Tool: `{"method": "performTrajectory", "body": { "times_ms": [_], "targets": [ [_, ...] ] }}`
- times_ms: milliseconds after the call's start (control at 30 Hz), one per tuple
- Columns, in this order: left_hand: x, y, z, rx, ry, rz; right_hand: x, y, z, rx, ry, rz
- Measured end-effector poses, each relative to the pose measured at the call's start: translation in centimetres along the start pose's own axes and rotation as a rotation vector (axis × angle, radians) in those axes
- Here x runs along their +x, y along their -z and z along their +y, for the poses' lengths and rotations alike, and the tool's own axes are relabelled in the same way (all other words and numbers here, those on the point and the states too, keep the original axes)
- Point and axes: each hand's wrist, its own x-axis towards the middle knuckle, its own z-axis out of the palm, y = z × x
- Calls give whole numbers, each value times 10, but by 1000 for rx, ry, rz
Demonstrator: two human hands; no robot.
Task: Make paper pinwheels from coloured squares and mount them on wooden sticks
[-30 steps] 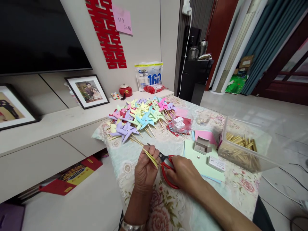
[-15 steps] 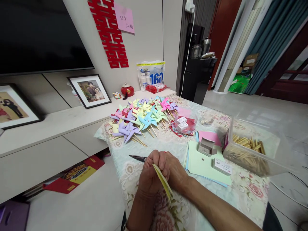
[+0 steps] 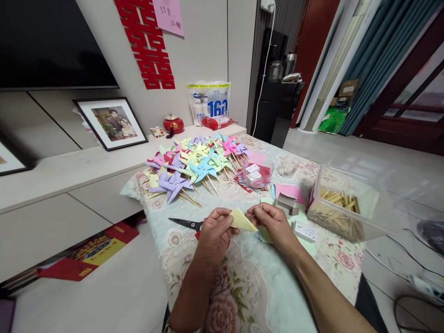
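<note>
A folded pale yellow paper triangle [image 3: 243, 220] is pinched between the thumb and fingers of my left hand [image 3: 215, 233], above the table. Close to its right edge, my right hand [image 3: 274, 223] has its thumb and fingertips pressed together; whether they grip the paper is hidden. Scissors with dark blades [image 3: 185, 224] lie behind my left hand, which partly covers their red handles. Several finished paper pinwheels on sticks are heaped farther back, among them a purple pinwheel [image 3: 171, 186] and a blue pinwheel [image 3: 203, 167].
Right of my hands, green paper sheets [image 3: 307, 248] lie under an open small box [image 3: 287, 203] and a white box [image 3: 305, 231]. A clear plastic bin [image 3: 360, 231] holds gold sticks. A bag with red contents [image 3: 258, 175] and a small round container [image 3: 287, 169] stand behind.
My hands have come apart from being clasped together. The yellow paper has turned from edge-on to showing its flat triangular face. The view has shifted slightly to the right.
</note>
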Motion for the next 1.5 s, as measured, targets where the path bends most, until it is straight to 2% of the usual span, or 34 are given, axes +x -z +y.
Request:
{"method": "performTrajectory", "body": {
  "times_ms": [100,300,567,767,1000,1500],
  "targets": [
    [2,-2,-10,132,-6,59,-5,9,4,141,-80,-33],
    [4,-4,-22,276,-99,132,-6,3,3,90,-152,-65],
    [-4,-9,-16,288,-88,15,-2,4,5,160,-214,54],
    [-7,-11,-20,281,-86,-90,-4,0,-1,303,-239,28],
    [-6,-10,-21,270,-115,-68,-6,-4,-2,330,-252,-4],
    [-7,-16,-15,274,-77,-3,-7,-2,6,273,-215,-63]
  ]
}}
